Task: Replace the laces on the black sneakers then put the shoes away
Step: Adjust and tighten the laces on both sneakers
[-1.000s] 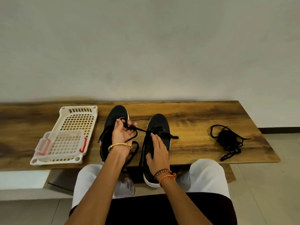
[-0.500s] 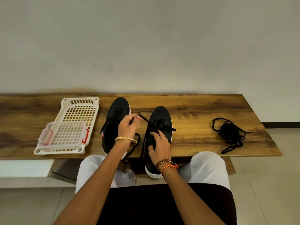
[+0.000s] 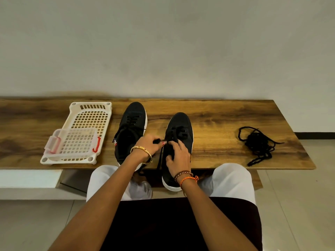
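Two black sneakers with white soles stand toes-away on the wooden bench. The left sneaker is laced near the toe. The right sneaker overhangs the bench's front edge. My left hand pinches the end of a black lace between the two shoes. My right hand rests on the right sneaker's tongue, fingers curled around its upper at the eyelets. The lace's other length hangs down beside the shoe.
A white slotted plastic shoe rack with a clear red-clipped tray lies at the left. A tangled pile of black laces sits on the bench at the right. My knees in white trousers are below the bench's edge.
My left hand has come down and right with the lace end, now close to the right sneaker's eyelets. My right hand slid slightly back along the shoe. The view tilted down a little.
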